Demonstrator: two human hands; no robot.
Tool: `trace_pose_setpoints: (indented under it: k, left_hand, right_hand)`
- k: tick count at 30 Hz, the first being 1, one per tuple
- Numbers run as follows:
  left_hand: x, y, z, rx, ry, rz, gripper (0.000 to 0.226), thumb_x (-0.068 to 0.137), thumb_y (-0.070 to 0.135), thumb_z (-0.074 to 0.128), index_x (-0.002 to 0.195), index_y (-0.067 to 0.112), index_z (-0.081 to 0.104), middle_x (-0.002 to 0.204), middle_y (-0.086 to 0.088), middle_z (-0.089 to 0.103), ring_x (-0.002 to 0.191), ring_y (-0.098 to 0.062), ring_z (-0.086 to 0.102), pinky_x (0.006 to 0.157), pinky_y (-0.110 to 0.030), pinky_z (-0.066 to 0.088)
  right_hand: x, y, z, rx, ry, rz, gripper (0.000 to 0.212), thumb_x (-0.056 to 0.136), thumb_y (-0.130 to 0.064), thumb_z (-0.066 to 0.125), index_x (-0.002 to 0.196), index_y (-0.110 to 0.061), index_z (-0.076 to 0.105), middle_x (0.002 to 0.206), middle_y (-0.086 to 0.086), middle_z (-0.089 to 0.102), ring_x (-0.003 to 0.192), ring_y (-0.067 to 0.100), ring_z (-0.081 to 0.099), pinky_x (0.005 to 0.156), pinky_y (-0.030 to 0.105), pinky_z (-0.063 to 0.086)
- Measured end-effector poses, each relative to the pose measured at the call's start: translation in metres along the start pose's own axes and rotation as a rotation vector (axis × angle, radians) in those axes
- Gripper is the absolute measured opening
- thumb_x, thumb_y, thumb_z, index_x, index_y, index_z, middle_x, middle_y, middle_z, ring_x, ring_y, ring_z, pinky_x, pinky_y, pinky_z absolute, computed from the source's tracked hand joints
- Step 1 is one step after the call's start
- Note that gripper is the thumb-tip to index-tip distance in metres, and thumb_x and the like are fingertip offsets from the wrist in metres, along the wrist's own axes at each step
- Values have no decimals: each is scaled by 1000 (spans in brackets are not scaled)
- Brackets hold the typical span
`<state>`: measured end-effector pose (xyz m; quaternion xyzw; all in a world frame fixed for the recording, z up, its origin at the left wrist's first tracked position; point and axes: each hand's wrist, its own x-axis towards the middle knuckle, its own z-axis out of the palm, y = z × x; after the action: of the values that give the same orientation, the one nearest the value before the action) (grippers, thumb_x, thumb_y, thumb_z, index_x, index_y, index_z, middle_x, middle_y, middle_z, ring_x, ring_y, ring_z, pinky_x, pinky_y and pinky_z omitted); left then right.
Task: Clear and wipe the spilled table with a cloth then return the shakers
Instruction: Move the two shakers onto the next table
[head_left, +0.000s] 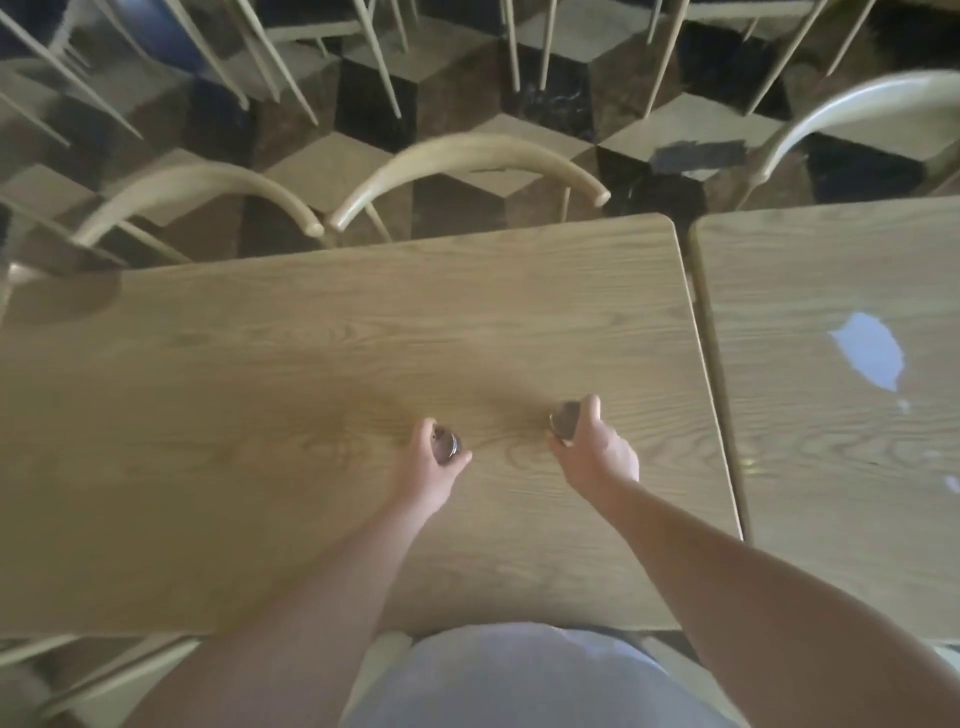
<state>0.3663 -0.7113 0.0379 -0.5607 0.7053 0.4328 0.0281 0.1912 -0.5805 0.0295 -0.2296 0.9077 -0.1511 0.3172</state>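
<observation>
Over the middle of the wooden table (260, 389), each of my hands holds a small shaker with a metal top. My left hand (434, 462) grips one shaker (448, 444), fingers curled round it. A little to the right, my right hand (592, 449) grips the other shaker (565, 418), tilted slightly. Whether the shakers touch the tabletop cannot be told; the picture is blurred by motion. No cloth shows in view.
A second wooden table (831, 467) stands close on the right with a bright window reflection (867, 356) on it. Curved wooden chair backs (467, 156) line the far edge, another chair sits at the near edge by my body. The floor has dark and light tiles.
</observation>
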Motion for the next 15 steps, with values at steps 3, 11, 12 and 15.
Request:
trace_pose_setpoints:
  k: [3,11,12,15]
  left_hand:
    - [17,8,-1,-20,61,-18,40,80,24,77,109,16,51,92,2,59,82,-20,54,64,-23,32]
    - [31,12,5,57,175,-77,46,76,41,78,105,18,49,85,5,60,80,-25,59,69,-31,40]
    - [30,12,6,53,187,-86,47,75,40,78,102,17,48,85,4,59,80,-26,59,69,-32,39]
    - [28,11,9,10,205,-139,49,73,34,82,98,10,48,90,-2,63,83,-29,62,72,-37,47]
  right_hand:
    - [23,-1,-17,-30,21,8,47,88,-47,61,113,-17,35,83,11,64,82,38,65,65,36,41]
    - [26,12,-22,-9,46,29,47,81,-49,68,104,-21,38,73,4,57,79,37,64,66,34,39]
    - [23,14,-19,-11,45,19,47,81,-49,67,105,-21,39,72,4,57,79,37,65,66,33,39]
    - [17,19,-9,3,20,-17,48,81,-49,67,112,-24,40,75,4,64,80,36,66,65,33,39]
